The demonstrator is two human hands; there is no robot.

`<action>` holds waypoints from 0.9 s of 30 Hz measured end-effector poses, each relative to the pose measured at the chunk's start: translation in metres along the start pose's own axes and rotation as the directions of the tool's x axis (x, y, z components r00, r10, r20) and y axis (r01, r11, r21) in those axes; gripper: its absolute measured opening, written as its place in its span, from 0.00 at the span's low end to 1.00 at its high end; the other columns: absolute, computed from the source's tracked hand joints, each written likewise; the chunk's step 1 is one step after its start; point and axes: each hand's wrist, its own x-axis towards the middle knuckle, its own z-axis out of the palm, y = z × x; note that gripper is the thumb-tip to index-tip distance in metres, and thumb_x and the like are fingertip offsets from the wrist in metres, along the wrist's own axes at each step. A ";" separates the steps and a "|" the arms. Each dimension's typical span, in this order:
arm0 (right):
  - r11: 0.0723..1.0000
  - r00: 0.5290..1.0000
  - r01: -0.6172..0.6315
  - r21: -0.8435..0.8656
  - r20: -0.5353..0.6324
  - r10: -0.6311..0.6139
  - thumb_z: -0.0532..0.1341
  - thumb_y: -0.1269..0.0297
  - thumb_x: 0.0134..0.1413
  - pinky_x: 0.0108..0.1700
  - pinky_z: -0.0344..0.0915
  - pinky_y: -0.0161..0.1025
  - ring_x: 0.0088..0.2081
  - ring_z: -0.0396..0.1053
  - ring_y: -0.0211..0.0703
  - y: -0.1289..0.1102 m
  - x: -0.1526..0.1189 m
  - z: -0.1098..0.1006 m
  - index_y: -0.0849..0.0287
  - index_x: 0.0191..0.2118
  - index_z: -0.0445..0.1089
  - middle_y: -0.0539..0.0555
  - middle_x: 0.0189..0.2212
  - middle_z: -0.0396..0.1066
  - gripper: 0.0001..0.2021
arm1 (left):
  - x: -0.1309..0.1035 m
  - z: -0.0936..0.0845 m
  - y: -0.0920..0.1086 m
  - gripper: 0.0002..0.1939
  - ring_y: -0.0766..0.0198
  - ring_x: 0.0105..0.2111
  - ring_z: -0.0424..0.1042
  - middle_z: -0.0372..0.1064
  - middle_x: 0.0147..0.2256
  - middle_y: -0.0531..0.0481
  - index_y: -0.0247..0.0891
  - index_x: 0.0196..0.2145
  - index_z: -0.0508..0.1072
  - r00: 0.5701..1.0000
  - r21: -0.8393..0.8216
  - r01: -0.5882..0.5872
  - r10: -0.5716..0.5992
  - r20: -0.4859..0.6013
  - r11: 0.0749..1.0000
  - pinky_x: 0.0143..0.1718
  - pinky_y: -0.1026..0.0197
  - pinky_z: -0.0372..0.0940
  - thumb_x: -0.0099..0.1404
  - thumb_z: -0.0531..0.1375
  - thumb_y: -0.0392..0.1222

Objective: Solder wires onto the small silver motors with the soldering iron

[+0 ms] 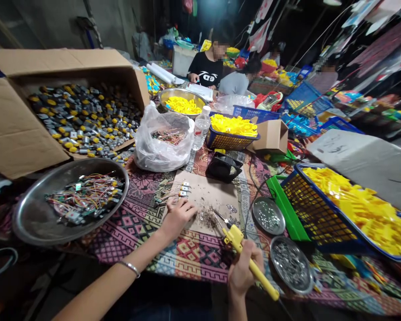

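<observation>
My right hand (245, 267) is wrapped around the yellow handle of a soldering iron (234, 236). Its metal tip points up and left over a cardboard sheet (223, 191) strewn with dark crumbs. On the left part of that sheet rests my left hand (180, 216), fingers curled and close together; whatever they pinch is hidden. Just beyond its fingertips, small motors (184, 189) with thin wires trailing left lie in a short row. A few shiny solder bits (232, 208) lie right of the iron's tip.
A metal bowl of wired parts (120, 196) and a carton of motors (20, 120) stand left. A plastic bag (143, 149), bottle (200, 131) and black fan (222, 167) stand behind. Right are small metal dishes (282, 223) and a blue basket (307, 207). People (205, 67) sit farther back.
</observation>
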 end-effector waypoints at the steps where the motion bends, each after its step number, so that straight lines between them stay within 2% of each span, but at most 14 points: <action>1: 1.000 1.000 -0.008 -0.018 -0.001 0.007 0.68 0.44 0.57 0.45 0.68 0.44 0.38 0.71 0.41 0.000 0.000 -0.001 0.54 0.28 0.67 0.48 0.32 0.72 0.20 | 0.000 -0.001 0.000 0.11 0.51 0.55 0.72 0.81 0.49 0.51 0.46 0.49 0.78 1.000 -0.001 -0.001 0.001 0.000 1.000 0.60 0.40 0.55 0.75 0.63 0.32; 4: 0.996 0.999 -0.022 -0.082 0.022 0.024 0.67 0.43 0.58 0.48 0.68 0.46 0.41 0.72 0.44 0.002 0.001 -0.003 0.55 0.35 0.74 0.51 0.36 0.75 0.18 | -0.001 -0.005 0.001 0.10 0.51 0.55 0.72 0.80 0.49 0.51 0.45 0.50 0.78 1.000 0.005 -0.018 0.018 0.006 1.000 0.60 0.41 0.55 0.75 0.64 0.33; 7: 0.998 0.999 -0.014 -0.055 0.041 0.016 0.68 0.45 0.58 0.45 0.67 0.43 0.39 0.71 0.42 0.004 0.001 -0.003 0.55 0.32 0.72 0.50 0.33 0.73 0.18 | -0.001 -0.002 -0.002 0.10 0.51 0.53 0.72 0.80 0.48 0.53 0.45 0.49 0.78 0.999 0.018 -0.036 0.036 -0.015 0.999 0.58 0.42 0.54 0.74 0.66 0.32; 11: 0.999 0.999 0.002 0.042 0.039 -0.004 0.70 0.46 0.56 0.43 0.66 0.39 0.35 0.68 0.37 0.007 0.001 -0.002 0.55 0.25 0.61 0.47 0.29 0.69 0.23 | -0.001 0.009 -0.006 0.09 0.53 0.51 0.73 0.81 0.45 0.55 0.46 0.46 0.78 0.985 0.036 -0.071 0.076 -0.156 0.997 0.57 0.45 0.52 0.73 0.66 0.32; 14: 1.000 0.998 -0.015 -0.003 0.056 0.016 0.69 0.44 0.56 0.43 0.67 0.39 0.36 0.69 0.38 0.009 0.001 -0.003 0.56 0.29 0.66 0.49 0.31 0.71 0.21 | -0.001 0.014 -0.008 0.10 0.54 0.50 0.73 0.81 0.43 0.57 0.47 0.44 0.78 0.970 0.050 -0.079 0.089 -0.228 0.996 0.56 0.46 0.52 0.73 0.67 0.31; 17: 0.996 0.994 -0.076 -0.054 0.080 0.080 0.64 0.41 0.59 0.42 0.70 0.41 0.38 0.72 0.41 0.010 0.000 -0.004 0.57 0.36 0.71 0.51 0.35 0.74 0.21 | -0.001 0.014 -0.008 0.10 0.53 0.50 0.73 0.81 0.43 0.57 0.47 0.45 0.78 0.970 0.066 -0.088 0.101 -0.220 0.994 0.56 0.45 0.50 0.73 0.68 0.32; 22: 0.972 0.972 -0.234 0.030 0.034 0.233 0.65 0.39 0.57 0.40 0.71 0.41 0.38 0.73 0.42 0.008 -0.002 -0.002 0.57 0.38 0.71 0.51 0.36 0.74 0.23 | -0.001 0.011 -0.010 0.12 0.52 0.50 0.71 0.80 0.45 0.57 0.46 0.48 0.77 0.982 0.059 -0.099 0.107 -0.153 0.993 0.54 0.45 0.50 0.71 0.70 0.32; 27: 0.976 0.975 -0.218 0.022 0.049 0.217 0.65 0.39 0.57 0.41 0.72 0.41 0.38 0.73 0.42 0.007 -0.001 -0.001 0.57 0.38 0.70 0.51 0.36 0.74 0.22 | 0.000 0.008 -0.010 0.08 0.54 0.49 0.71 0.80 0.43 0.56 0.45 0.46 0.78 0.980 0.056 -0.109 0.117 -0.163 0.992 0.52 0.48 0.51 0.73 0.68 0.33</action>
